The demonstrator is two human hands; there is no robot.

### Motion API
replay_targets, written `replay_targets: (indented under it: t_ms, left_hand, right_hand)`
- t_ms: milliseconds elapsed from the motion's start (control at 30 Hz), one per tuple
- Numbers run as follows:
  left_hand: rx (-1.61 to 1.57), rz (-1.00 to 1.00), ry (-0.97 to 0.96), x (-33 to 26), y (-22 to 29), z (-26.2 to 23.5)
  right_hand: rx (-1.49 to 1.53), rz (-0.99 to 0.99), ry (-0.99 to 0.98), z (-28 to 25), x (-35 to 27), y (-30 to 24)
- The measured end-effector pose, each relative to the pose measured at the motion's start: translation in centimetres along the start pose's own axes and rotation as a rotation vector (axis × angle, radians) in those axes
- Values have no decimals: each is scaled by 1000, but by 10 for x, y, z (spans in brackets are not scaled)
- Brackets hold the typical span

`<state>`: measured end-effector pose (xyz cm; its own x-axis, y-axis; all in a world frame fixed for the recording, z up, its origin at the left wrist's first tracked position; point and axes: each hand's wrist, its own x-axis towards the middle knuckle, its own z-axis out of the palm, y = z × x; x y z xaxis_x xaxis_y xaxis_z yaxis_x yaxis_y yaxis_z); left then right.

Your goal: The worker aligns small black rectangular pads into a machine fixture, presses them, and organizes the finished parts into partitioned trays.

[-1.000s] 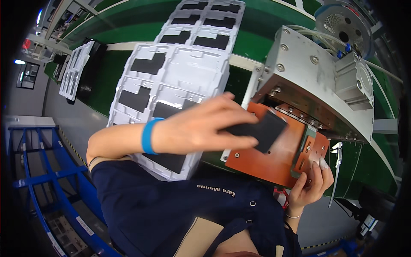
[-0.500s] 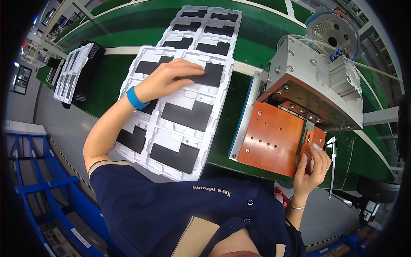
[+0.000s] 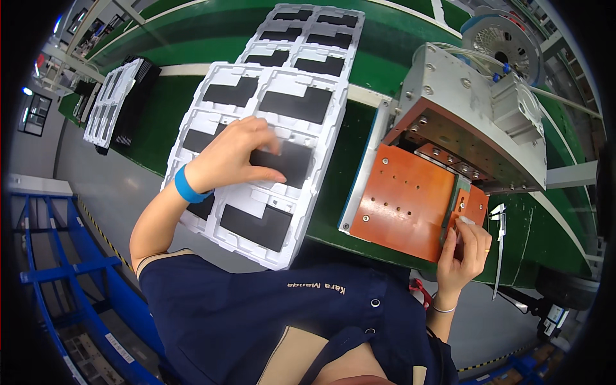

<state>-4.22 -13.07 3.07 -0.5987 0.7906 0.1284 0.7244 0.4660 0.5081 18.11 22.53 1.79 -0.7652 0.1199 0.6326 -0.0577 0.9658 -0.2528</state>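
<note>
Over the nearer white plastic tray [image 3: 325, 138], my left hand [image 3: 234, 154] has its thumb and fingers apart, the fingertips smeared by motion. It reaches across a flat black notched piece [image 3: 292, 165] in the right column; contact cannot be made out. Another black piece [image 3: 296, 104] lies flat in the compartment beyond, and one more [image 3: 255, 226] lies in the nearest. At the right end of the orange fixture plate [image 3: 407, 205], my right hand [image 3: 465, 250] has its fingers curled together beside a narrow grey-green strip [image 3: 453, 208]. What they grip is hidden.
A metal press block [image 3: 475, 96] with hoses overhangs the plate's far side. A caliper [image 3: 500, 247] lies right of my right hand. Behind the near tray is another filled tray [image 3: 305, 48]; a tray stack [image 3: 119, 106] stands far left. A fan [image 3: 504, 48] is behind the press.
My left hand has come nearer, from the far right compartment's black piece to the one in the compartment before it. My right hand stays at the orange plate. The view has shifted slightly.
</note>
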Motion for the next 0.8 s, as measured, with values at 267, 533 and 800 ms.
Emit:
replay_targets:
  t_ms: [267,533,800]
  left_hand:
    - [-264,84,-237,31,31,-32]
    - [-217,396,-253,81,93,60]
    - [-123,434,-67,54,104,57]
  right_hand:
    - [46,-8,44,8,1,-19]
    - [208,161,13,-2,7,-36]
    - [159,-22,-298,6,33,-40]
